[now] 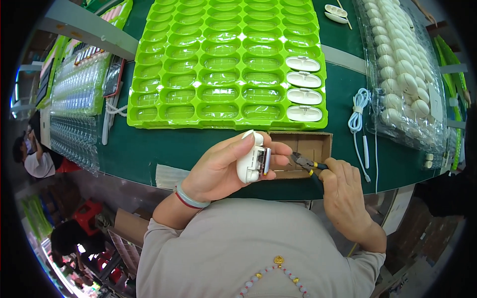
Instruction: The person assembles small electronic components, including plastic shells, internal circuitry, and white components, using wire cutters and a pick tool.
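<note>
My left hand (211,171) is closed round a white oval plastic case (245,165), gripped between thumb and fingers. A dark inner part with a shiny strip shows along the case's right side. My right hand (347,196) grips a pair of cutting pliers (305,162) with black and yellow handles. The metal jaws point left toward my left fingertips, a short gap from the case. Below the jaws lies a shallow cardboard box (325,145), partly hidden by both hands.
Beyond my hands lies a bright green tray (226,123) of oval pockets, with several white case shells (304,113) along its right side. Clear trays of white oval pieces (406,74) stand at right, near a coiled white cable (357,116). A phone (114,77) lies at left.
</note>
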A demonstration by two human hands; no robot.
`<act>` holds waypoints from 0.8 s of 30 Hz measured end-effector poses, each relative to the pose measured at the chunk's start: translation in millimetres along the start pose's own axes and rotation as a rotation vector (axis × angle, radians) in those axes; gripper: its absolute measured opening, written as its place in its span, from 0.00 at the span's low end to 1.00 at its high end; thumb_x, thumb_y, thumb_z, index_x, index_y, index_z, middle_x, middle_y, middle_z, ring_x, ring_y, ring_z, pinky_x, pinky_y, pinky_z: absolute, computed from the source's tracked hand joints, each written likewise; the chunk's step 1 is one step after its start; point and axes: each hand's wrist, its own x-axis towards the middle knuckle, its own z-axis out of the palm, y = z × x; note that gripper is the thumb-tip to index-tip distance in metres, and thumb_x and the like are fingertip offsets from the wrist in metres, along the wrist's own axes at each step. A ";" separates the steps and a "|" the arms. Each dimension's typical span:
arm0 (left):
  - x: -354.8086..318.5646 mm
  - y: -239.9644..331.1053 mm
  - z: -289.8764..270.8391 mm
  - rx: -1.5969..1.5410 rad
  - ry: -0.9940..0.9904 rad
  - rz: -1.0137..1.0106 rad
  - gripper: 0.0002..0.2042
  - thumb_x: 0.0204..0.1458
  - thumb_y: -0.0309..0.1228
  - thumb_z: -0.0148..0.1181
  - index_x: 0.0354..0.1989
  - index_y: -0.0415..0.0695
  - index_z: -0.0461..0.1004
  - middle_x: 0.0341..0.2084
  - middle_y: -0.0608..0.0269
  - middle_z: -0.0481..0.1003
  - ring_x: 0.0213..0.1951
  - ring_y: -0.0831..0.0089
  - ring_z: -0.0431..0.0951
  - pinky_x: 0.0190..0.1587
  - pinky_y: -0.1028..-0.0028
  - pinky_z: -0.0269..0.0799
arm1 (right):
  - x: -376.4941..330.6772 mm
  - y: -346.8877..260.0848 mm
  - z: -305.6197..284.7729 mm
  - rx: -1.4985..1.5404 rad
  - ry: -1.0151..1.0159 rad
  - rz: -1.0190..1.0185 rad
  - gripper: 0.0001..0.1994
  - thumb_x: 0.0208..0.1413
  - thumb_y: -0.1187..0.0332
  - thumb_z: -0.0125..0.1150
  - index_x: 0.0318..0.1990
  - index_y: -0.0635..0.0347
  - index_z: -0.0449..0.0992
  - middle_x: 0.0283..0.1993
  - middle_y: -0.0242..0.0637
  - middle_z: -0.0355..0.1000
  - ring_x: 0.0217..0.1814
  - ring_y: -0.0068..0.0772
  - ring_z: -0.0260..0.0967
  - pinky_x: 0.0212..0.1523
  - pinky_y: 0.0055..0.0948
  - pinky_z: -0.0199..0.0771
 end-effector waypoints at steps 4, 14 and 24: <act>-3.0 0.9 -3.2 0.063 0.011 0.045 0.19 0.59 0.40 0.42 0.50 0.39 0.61 0.49 0.52 0.63 0.50 0.62 0.67 0.49 0.62 0.69 | 1.4 -0.5 -1.2 -0.068 -0.057 -0.017 0.11 0.39 0.77 0.52 0.34 0.66 0.65 0.43 0.49 0.60 0.43 0.44 0.60 0.42 0.36 0.58; -5.1 5.2 0.3 0.014 0.048 0.061 0.20 0.59 0.39 0.43 0.51 0.35 0.61 0.38 0.59 0.69 0.41 0.73 0.72 0.52 0.60 0.68 | -0.8 0.1 -14.4 0.030 -0.043 0.013 0.16 0.37 0.78 0.52 0.39 0.70 0.68 0.47 0.48 0.59 0.49 0.45 0.58 0.47 0.37 0.57; 6.3 -2.1 9.2 -0.102 0.019 -0.003 0.23 0.59 0.41 0.40 0.55 0.35 0.58 0.39 0.56 0.70 0.43 0.70 0.72 0.53 0.63 0.67 | 21.2 3.0 -28.1 0.640 0.256 0.175 0.23 0.30 0.72 0.73 0.37 0.70 0.71 0.44 0.49 0.66 0.43 0.43 0.67 0.41 0.30 0.69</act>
